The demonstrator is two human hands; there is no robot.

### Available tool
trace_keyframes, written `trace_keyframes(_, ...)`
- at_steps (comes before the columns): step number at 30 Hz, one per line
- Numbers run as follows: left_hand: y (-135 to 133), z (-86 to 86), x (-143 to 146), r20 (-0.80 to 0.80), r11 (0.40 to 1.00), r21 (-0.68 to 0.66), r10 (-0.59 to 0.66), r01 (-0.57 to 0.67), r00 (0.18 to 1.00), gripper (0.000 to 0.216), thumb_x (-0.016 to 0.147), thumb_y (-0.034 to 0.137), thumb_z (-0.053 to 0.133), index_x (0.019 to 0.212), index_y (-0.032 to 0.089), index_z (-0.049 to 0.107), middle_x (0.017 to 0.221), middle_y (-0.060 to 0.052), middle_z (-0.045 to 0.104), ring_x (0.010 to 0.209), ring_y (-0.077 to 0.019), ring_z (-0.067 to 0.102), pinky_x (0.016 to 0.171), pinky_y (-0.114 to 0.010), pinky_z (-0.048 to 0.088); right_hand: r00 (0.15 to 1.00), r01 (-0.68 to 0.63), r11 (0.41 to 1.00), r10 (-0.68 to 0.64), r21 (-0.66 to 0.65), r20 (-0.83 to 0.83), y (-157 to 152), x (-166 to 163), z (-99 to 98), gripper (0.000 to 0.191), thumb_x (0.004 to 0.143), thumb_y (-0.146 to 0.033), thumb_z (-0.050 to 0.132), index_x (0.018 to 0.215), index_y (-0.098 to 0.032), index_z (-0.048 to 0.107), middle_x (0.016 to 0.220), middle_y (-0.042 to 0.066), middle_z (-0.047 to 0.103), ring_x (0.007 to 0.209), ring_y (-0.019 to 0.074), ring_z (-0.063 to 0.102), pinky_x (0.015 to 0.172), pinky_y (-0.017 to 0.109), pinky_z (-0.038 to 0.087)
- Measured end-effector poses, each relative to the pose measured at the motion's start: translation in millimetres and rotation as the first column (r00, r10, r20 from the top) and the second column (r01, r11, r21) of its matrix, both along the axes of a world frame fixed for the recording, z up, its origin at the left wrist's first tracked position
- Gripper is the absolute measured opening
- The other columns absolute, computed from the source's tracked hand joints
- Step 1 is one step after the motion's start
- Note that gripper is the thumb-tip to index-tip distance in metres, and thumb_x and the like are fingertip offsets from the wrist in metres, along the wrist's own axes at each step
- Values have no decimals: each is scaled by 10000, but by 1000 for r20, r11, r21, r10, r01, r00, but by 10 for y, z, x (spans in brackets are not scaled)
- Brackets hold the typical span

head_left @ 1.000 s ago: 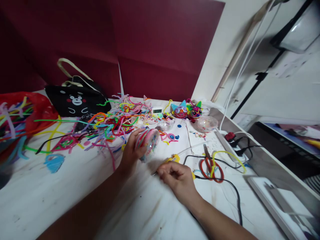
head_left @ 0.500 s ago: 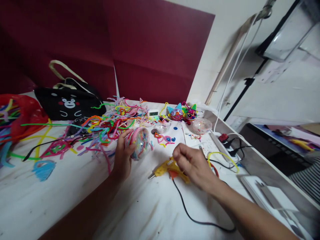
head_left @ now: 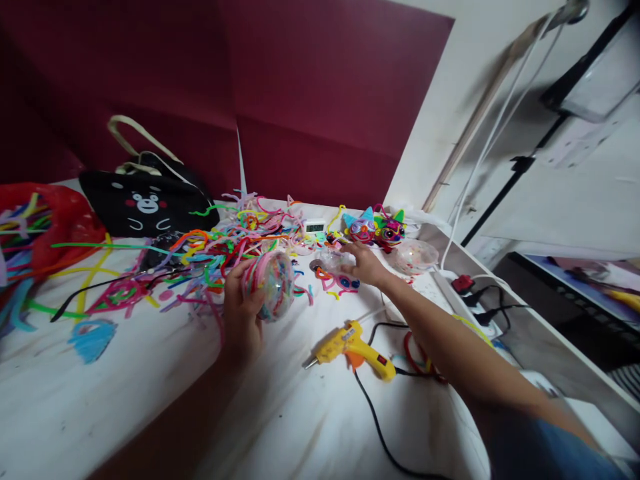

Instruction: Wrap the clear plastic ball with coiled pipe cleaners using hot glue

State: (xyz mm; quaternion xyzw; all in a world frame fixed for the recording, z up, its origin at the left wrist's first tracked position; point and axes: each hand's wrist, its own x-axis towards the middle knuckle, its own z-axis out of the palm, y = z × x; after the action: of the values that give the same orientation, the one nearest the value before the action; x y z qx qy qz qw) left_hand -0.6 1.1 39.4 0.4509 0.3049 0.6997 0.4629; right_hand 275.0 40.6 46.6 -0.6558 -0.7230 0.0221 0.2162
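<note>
My left hand (head_left: pixel 241 300) is wrapped around a clear plastic ball (head_left: pixel 276 285) with pink and multicoloured pipe cleaners round it. Beyond the glue gun, my right hand (head_left: pixel 367 263) stretches over the table, its fingers apart at a clear plastic dish (head_left: pixel 330 256). Whether the fingertips touch the dish I cannot tell. Beside that hand lie small looped pipe-cleaner pieces with blue dots (head_left: pixel 345 283). The yellow hot glue gun (head_left: pixel 345 343) rests on its side on the white table, nozzle to the left.
Tangled pipe cleaners (head_left: pixel 240 233) cover the back left, near a black bag (head_left: pixel 150 207) and a red plastic bag (head_left: pixel 75 217). Two decorated cat-like figures (head_left: pixel 375 230), a small digital clock (head_left: pixel 315 227) and a clear bowl (head_left: pixel 416 256) stand behind. A power strip (head_left: pixel 480 307) lies right.
My right hand has moved from above the glue gun forward to the clear dish, its fingers opening from a closed pose. The left hand still holds the ball, now turned slightly.
</note>
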Motion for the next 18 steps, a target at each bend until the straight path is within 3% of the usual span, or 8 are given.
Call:
trace_keyframes(3, 15, 4, -7, 26, 999, 21, 41, -42, 999, 439, 656, 279, 678, 1092, 240, 639, 1082, -7, 607, 972, -186, 562, 771, -235, 490, 990, -27, 1000, 28, -12, 137, 105, -63, -82, 343, 935, -332, 623, 1239, -177, 587, 1309, 102, 579, 1139, 264, 596, 940, 490, 515)
trace_keyframes(8, 21, -9, -21, -18, 996, 27, 87, -87, 996, 450, 640, 320, 689, 1081, 240, 641, 1114, -22, 600, 1017, -213, 549, 815, -268, 498, 958, -15, 999, 24, -34, 286, 242, -87, -121, 301, 944, -325, 611, 1207, -178, 605, 1272, 95, 604, 1101, 245, 615, 923, 469, 527)
trace_keyframes(12, 13, -85, -32, -44, 999, 25, 40, -39, 998, 460, 677, 336, 684, 1129, 275, 626, 1156, -16, 588, 1079, -223, 550, 870, -299, 492, 939, 47, 999, -43, -4, 341, 363, -83, -121, 299, 950, -327, 603, 1210, -181, 604, 1265, 97, 607, 1082, 237, 623, 911, 454, 535)
trace_keyframes(18, -85, -226, -45, -321, 988, 114, -63, 105, 945, 567, 755, 405, 670, 1293, 281, 543, 1309, -66, 550, 1213, -307, 524, 1004, -448, 462, 922, 109, 993, -121, 52, 367, 566, -196, -51, 351, 947, -353, 604, 1249, -176, 581, 1277, 104, 599, 1100, 251, 616, 924, 474, 525)
